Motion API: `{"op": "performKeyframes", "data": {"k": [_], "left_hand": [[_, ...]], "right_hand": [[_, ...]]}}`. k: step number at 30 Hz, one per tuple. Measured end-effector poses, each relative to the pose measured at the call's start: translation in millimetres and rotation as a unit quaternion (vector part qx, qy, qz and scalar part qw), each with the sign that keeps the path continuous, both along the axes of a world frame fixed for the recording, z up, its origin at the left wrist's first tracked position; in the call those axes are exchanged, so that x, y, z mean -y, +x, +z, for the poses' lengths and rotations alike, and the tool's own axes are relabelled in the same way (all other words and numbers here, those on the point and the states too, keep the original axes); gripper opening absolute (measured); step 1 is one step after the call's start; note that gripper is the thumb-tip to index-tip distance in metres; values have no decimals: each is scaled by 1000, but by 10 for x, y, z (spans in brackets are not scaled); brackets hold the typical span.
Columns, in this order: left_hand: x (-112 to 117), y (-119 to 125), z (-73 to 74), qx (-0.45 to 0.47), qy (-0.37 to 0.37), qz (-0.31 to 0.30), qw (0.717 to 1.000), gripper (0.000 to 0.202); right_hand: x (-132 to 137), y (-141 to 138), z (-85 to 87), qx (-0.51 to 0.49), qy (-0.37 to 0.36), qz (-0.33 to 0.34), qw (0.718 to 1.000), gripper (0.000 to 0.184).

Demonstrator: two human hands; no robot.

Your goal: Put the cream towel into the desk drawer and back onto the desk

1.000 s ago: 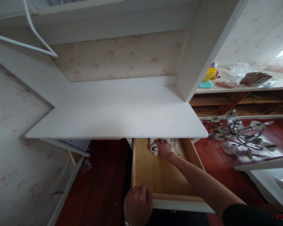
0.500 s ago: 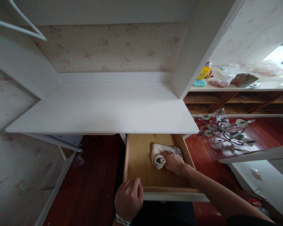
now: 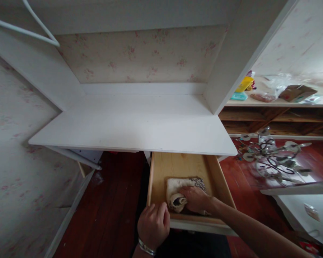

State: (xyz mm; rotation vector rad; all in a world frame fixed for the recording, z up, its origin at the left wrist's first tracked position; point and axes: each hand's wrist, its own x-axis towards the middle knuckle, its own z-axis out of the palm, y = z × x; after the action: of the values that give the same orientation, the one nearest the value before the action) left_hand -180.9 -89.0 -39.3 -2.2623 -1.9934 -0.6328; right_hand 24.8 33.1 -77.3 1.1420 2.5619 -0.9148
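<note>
A pulled-out wooden drawer [image 3: 174, 165] sticks out from under the white desk [image 3: 140, 123]. Its front left corner is in the curled fingers of my left hand [image 3: 154, 224], which has a metal band at the wrist. Inside, near the front board, my right hand [image 3: 196, 199] presses a bunched cream cloth [image 3: 173, 184] with a dark pattern at one end against the drawer bottom. Part of the cloth is rolled up beside my fingers, and its right portion is partly covered by my hand.
A chandelier [image 3: 277, 154] with several arms lies on the red wooden floor [image 3: 115, 200] at the right. Behind it, a low shelf unit [image 3: 247, 114] carries a cardboard box [image 3: 296, 93] and plastic bags. A white furniture piece [image 3: 304, 206] stands at the lower right.
My right hand has moved the cloth toward the drawer's front. My left hand stays at the front left corner. The whole view has shifted slightly, so things appear further right.
</note>
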Motion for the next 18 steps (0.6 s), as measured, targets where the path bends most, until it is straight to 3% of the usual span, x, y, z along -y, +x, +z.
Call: {"op": "performKeyframes", "data": {"k": [6,10,12,14,16,18], "left_hand": [[0,-6,10,16,20,-6,1000,13],[3,-10,36,12,13,-2,1000,11],[8,-9,36,11,2,0,1000,11],[13,-9,28,13,-1,-1,1000,11],[19,-11,17,15,7,-7,1000,12],[27,-18,11,23,18,-18,999,13]], "right_hand": [[-71,-782,-59,-51,25,25,998,25],[-178,-836,-32,-59,21,-29,998,23],[-270,-730,9,-79,-3,-96,992,23],[-366,-613,58,-117,-80,-212,967,21],[-434,-532,102,-155,-173,-311,922,21],[-445,-510,133,-187,-251,-351,883,26]]}}
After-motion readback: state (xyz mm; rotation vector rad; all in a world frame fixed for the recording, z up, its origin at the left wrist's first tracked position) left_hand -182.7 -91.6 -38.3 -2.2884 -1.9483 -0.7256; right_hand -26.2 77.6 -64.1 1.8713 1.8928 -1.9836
